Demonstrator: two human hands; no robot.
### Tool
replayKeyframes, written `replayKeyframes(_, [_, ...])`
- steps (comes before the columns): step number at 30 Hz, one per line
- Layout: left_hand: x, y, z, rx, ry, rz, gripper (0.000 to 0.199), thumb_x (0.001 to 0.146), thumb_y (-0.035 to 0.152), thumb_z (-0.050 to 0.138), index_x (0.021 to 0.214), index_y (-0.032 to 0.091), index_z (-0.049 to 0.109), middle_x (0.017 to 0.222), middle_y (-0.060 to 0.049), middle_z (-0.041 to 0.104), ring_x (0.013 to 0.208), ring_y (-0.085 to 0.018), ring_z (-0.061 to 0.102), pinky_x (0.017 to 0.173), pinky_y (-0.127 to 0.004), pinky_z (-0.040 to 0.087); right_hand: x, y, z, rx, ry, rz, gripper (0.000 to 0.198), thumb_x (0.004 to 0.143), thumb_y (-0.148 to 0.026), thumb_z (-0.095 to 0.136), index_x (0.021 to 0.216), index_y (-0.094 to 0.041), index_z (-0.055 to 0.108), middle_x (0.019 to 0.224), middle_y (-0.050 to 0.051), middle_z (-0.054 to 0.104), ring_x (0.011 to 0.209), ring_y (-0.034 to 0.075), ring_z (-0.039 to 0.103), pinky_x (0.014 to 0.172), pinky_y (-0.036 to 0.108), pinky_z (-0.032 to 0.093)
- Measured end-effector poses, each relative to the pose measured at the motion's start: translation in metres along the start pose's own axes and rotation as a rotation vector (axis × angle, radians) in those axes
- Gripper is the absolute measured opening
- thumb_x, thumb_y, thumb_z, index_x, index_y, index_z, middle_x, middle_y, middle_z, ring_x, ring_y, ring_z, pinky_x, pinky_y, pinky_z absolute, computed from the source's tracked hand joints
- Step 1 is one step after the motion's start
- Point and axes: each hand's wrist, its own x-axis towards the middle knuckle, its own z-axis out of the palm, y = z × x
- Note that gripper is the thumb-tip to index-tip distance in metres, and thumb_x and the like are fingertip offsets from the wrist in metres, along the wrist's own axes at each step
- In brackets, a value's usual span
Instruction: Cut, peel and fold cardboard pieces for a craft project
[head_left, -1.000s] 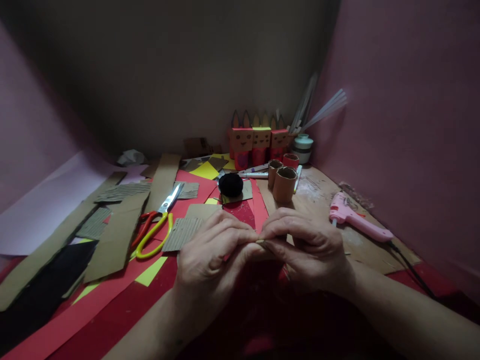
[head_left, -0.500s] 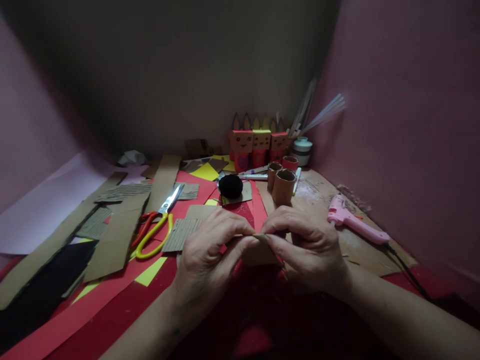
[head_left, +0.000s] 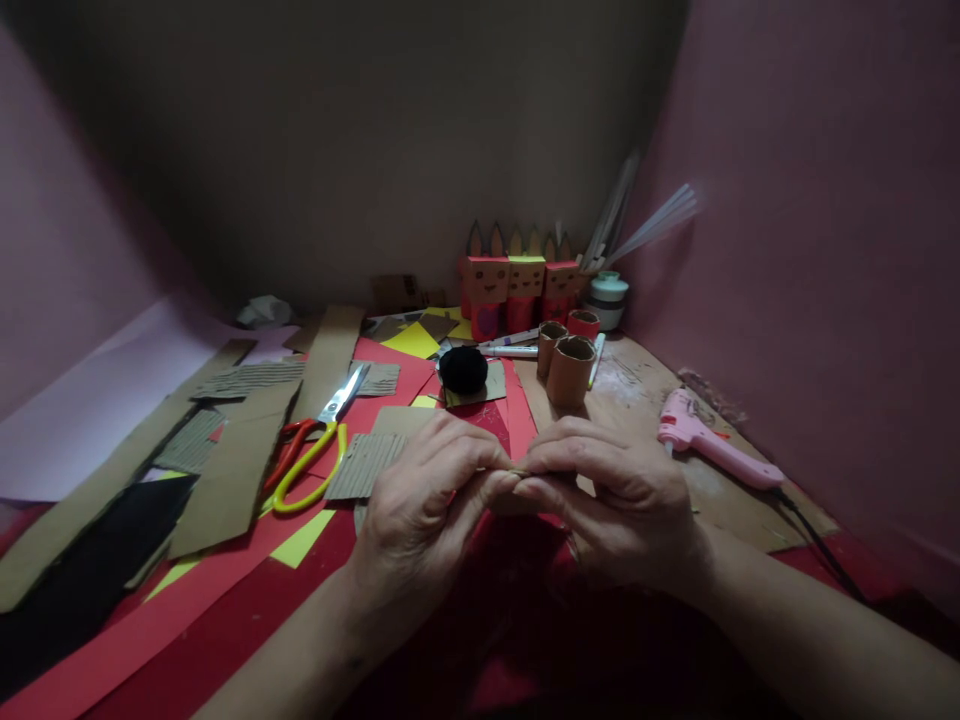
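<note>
My left hand (head_left: 431, 500) and my right hand (head_left: 611, 490) meet in the middle, low over the red surface. Both pinch a small piece of cardboard (head_left: 517, 503) between thumbs and fingertips; most of it is hidden by the fingers. Just beyond my right hand stand two brown cardboard tubes (head_left: 571, 372) and a red one (head_left: 583, 322). A corrugated cardboard scrap (head_left: 364, 466) lies by my left hand, and scissors (head_left: 309, 463) with one red and one yellow handle rest open farther left. A round black ball-like thing (head_left: 463, 370) sits beyond my hands.
At right lies a pink glue gun (head_left: 709, 440) with its cord. Several red tube figures with drawn faces (head_left: 489, 290) stand at the back, next to a white and mint jar (head_left: 607, 300) and clear sticks (head_left: 656, 220). Cardboard strips (head_left: 236, 480) and coloured paper (head_left: 409, 341) cover the left.
The cardboard piece has tilted between my fingers, so less of its face shows. My right fingertips have closed in nearer to my left ones. The camera view has shifted slightly.
</note>
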Motion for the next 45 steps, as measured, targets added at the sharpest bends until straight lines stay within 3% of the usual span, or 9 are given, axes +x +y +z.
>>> replayKeyframes(5, [0.002, -0.002, -0.002, -0.046, 0.003, 0.005, 0.015, 0.09, 0.012, 0.055, 0.09, 0.02, 0.068, 0.088, -0.004, 0.068, 0.087, -0.017, 0.061, 0.077, -0.03, 0.05, 0.001, -0.001, -0.003, -0.036, 0.071, 0.041, 0.009, 0.087, -0.011, 0.061, 0.087, -0.019, 0.066, 0.071, 0.002, 0.063, 0.065, 0.014, 0.058, 0.059, 0.027, 0.049])
replayKeyframes(9, [0.005, -0.007, -0.002, -0.09, 0.085, -0.12, 0.02, 0.08, 0.017, 0.071, 0.098, 0.024, 0.07, 0.095, -0.001, 0.069, 0.093, -0.017, 0.063, 0.083, -0.029, 0.051, -0.001, 0.0, -0.004, -0.092, 0.232, 0.116, 0.011, 0.086, -0.012, 0.062, 0.08, -0.02, 0.064, 0.069, 0.001, 0.06, 0.065, 0.014, 0.054, 0.057, 0.028, 0.044])
replayKeyframes(14, [0.006, -0.007, 0.0, -0.173, 0.149, -0.229, 0.019, 0.077, 0.02, 0.073, 0.094, 0.028, 0.075, 0.093, 0.001, 0.07, 0.091, -0.016, 0.064, 0.08, -0.028, 0.054, -0.004, 0.003, -0.001, 0.029, 0.326, 0.286, 0.012, 0.087, -0.02, 0.063, 0.075, -0.019, 0.063, 0.069, -0.001, 0.055, 0.057, 0.009, 0.044, 0.049, 0.024, 0.037])
replayKeyframes(24, [0.006, -0.01, 0.004, -0.349, 0.164, -0.382, 0.016, 0.074, 0.019, 0.074, 0.088, 0.026, 0.079, 0.084, -0.001, 0.077, 0.078, -0.017, 0.069, 0.065, -0.025, 0.057, 0.002, 0.005, -0.001, 0.343, 0.294, 0.534, 0.018, 0.082, -0.026, 0.066, 0.068, -0.017, 0.061, 0.057, -0.005, 0.048, 0.05, 0.006, 0.04, 0.042, 0.018, 0.032])
replayKeyframes(28, [0.002, -0.011, 0.006, -0.316, 0.185, -0.31, 0.013, 0.077, 0.017, 0.072, 0.085, 0.026, 0.078, 0.076, 0.002, 0.075, 0.065, -0.011, 0.063, 0.056, -0.019, 0.052, 0.002, 0.005, -0.001, 0.36, 0.272, 0.568, 0.019, 0.082, -0.027, 0.066, 0.067, -0.017, 0.06, 0.056, -0.005, 0.046, 0.05, 0.006, 0.039, 0.043, 0.019, 0.031])
replayKeyframes(34, [0.0, -0.011, 0.009, -0.234, 0.164, -0.123, 0.015, 0.082, 0.013, 0.066, 0.082, 0.023, 0.076, 0.069, 0.004, 0.068, 0.06, -0.008, 0.059, 0.059, -0.017, 0.049, 0.0, 0.004, 0.001, 0.275, 0.267, 0.585, 0.021, 0.085, -0.028, 0.063, 0.067, -0.018, 0.058, 0.058, -0.005, 0.044, 0.052, 0.007, 0.038, 0.046, 0.022, 0.03])
replayKeyframes(36, [0.001, -0.012, 0.009, -0.256, 0.152, -0.195, 0.015, 0.083, 0.015, 0.064, 0.076, 0.023, 0.075, 0.065, 0.004, 0.066, 0.058, -0.009, 0.059, 0.058, -0.018, 0.049, -0.001, 0.004, 0.003, 0.268, 0.268, 0.597, 0.022, 0.085, -0.029, 0.063, 0.068, -0.018, 0.057, 0.059, -0.005, 0.044, 0.052, 0.007, 0.037, 0.046, 0.022, 0.03])
replayKeyframes(39, [0.004, -0.011, 0.008, -0.341, 0.117, -0.417, 0.017, 0.084, 0.022, 0.063, 0.073, 0.022, 0.076, 0.061, 0.002, 0.066, 0.058, -0.011, 0.06, 0.055, -0.019, 0.049, -0.002, 0.006, 0.005, 0.233, 0.281, 0.625, 0.022, 0.085, -0.031, 0.062, 0.069, -0.018, 0.057, 0.061, -0.004, 0.045, 0.055, 0.008, 0.038, 0.048, 0.023, 0.031])
replayKeyframes(45, [0.01, -0.011, 0.007, -0.576, 0.13, -0.716, 0.029, 0.078, 0.038, 0.069, 0.098, 0.018, 0.075, 0.075, -0.003, 0.074, 0.068, -0.016, 0.066, 0.062, -0.023, 0.053, -0.002, 0.013, 0.009, 0.214, 0.324, 0.682, 0.023, 0.086, -0.035, 0.062, 0.071, -0.018, 0.056, 0.062, -0.004, 0.048, 0.056, 0.009, 0.041, 0.051, 0.024, 0.035])
